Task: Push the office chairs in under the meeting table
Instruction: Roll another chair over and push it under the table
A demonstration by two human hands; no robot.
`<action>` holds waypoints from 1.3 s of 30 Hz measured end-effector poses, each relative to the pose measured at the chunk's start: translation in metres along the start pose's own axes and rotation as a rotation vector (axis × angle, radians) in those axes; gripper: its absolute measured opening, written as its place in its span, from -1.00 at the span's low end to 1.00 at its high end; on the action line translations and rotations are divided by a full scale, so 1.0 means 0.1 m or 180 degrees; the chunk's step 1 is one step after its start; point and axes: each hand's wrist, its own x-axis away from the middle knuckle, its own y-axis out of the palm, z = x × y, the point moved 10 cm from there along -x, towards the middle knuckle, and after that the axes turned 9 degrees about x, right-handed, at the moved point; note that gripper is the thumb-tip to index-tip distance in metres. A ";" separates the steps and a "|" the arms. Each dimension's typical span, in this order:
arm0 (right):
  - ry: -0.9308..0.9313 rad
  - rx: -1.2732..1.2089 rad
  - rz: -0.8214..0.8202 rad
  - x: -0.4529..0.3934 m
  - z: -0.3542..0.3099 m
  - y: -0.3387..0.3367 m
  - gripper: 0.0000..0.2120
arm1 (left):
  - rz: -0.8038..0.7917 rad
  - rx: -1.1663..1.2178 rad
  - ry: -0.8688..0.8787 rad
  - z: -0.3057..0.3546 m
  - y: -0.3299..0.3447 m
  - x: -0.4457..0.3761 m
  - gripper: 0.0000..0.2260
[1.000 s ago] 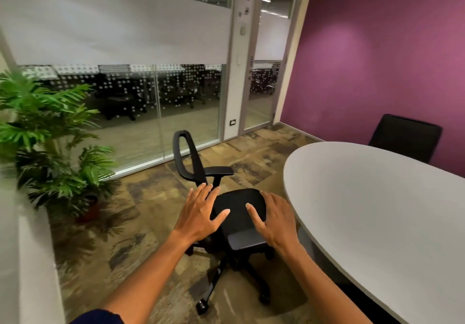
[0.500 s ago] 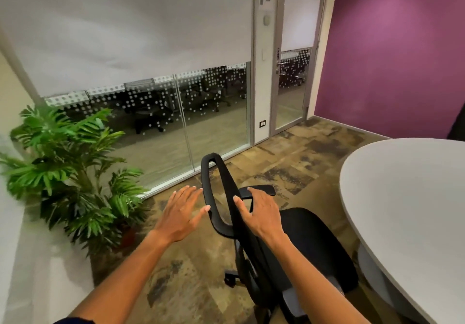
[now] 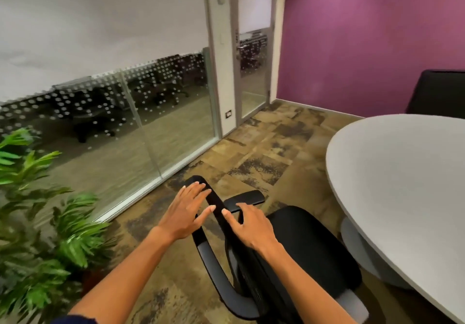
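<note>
Both hands lie flat and unclenched on my chair's backrest [image 3: 214,205], left hand [image 3: 186,213], right hand [image 3: 251,228]. Its seat [image 3: 309,248] sits beside the worktop [image 3: 402,172], not yet under; pushing remains.

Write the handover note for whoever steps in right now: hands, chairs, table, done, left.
Left hand: open, fingers straight, lying over the top of the near chair's backrest.
Right hand: open, on the front of that backrest.
Near chair: seat faces the meeting table, not yet under it.
Far chair: behind the table by the purple wall.
Done: hands placed on the chair.
Left: push the near chair under, then check the far one.
</note>
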 end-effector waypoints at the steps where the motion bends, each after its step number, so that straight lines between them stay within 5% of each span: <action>1: 0.0085 0.0017 -0.0112 -0.02 0.03 0.05 -0.23 | -0.0083 -0.0020 0.0142 0.01 0.05 -0.09 -0.49; 8: 0.1096 0.0203 -0.0108 0.18 0.06 0.18 -0.09 | -0.1250 -0.0284 0.1112 -0.18 0.57 -0.54 -0.35; 17: 0.2252 0.1198 0.0129 0.87 -0.32 0.42 -0.11 | -0.1003 0.0016 0.2241 -0.23 0.41 -0.37 -0.32; 24: 0.2425 0.1783 0.0472 1.21 -0.37 0.20 -0.09 | -0.0976 0.0492 0.2422 -0.26 0.35 -0.17 -0.37; 39: 0.2808 0.1793 0.0959 2.36 -0.41 0.24 -0.09 | -0.0670 0.0523 0.2800 0.30 0.27 0.59 -0.35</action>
